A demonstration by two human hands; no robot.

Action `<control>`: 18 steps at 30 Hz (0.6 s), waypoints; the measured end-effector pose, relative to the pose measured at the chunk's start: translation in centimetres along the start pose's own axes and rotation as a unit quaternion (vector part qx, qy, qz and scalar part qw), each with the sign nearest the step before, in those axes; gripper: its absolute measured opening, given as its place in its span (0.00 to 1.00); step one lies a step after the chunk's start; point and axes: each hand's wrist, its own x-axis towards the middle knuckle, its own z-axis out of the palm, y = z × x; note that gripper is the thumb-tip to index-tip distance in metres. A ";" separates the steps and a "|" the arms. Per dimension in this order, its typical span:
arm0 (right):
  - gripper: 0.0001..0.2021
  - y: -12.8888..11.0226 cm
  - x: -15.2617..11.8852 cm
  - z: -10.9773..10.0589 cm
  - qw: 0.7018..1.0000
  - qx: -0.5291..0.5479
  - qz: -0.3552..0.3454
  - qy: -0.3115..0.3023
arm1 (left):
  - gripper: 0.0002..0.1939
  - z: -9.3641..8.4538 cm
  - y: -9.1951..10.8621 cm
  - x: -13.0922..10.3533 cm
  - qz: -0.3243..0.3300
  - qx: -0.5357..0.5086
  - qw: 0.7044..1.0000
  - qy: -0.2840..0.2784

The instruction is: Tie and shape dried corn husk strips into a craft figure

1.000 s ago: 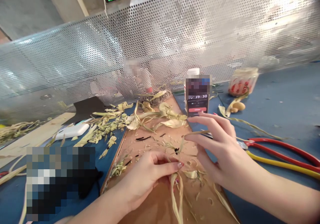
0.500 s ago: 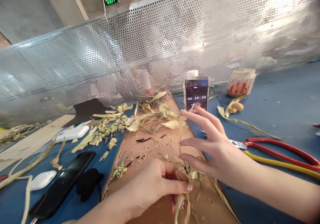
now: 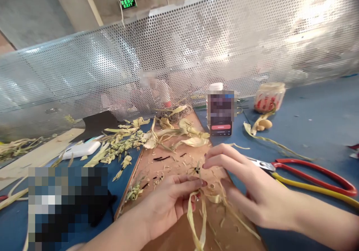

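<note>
My left hand [image 3: 179,191] pinches a pale dried husk strip [image 3: 190,217] between thumb and fingers, low over a brown board [image 3: 168,165]. The strip's loose ends hang in a loop below the fingers. A small dark-tipped tuft [image 3: 197,169] sticks up just above the pinch. Beside it, my right hand [image 3: 244,183] has its fingers bent and reaching left, with their tips near the tuft. The right thumb is blurred and mostly hidden, and I see nothing held there. Another curled husk piece [image 3: 215,198] lies on the board between the hands.
Dried husks [image 3: 193,131] cover the board's far end. Red-and-yellow-handled pliers or cutters [image 3: 308,165] lie at right. A phone [image 3: 221,127] leans on a white-capped bottle [image 3: 215,86], with a glass jar [image 3: 269,97] farther right. A perforated metal screen [image 3: 174,49] stands behind.
My right hand has lowered towards the left hand, its spread fingers drawing closer together. My left hand has turned and shifted slightly left, and the hanging strip now shows as a loop.
</note>
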 end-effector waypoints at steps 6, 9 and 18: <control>0.24 -1.3 -0.3 0.6 0.997 0.034 -0.025 -0.071 | 0.05 0.0 -0.1 0.4 0.034 -0.044 0.998 0.024; 0.16 -0.8 -0.5 1.8 0.999 0.001 -0.041 -0.018 | 0.08 0.2 -0.1 0.4 0.038 -0.041 0.998 0.042; 0.21 -1.1 -0.3 1.7 0.997 0.079 -0.007 -0.020 | 0.08 0.3 -0.3 0.2 0.054 0.036 0.997 0.044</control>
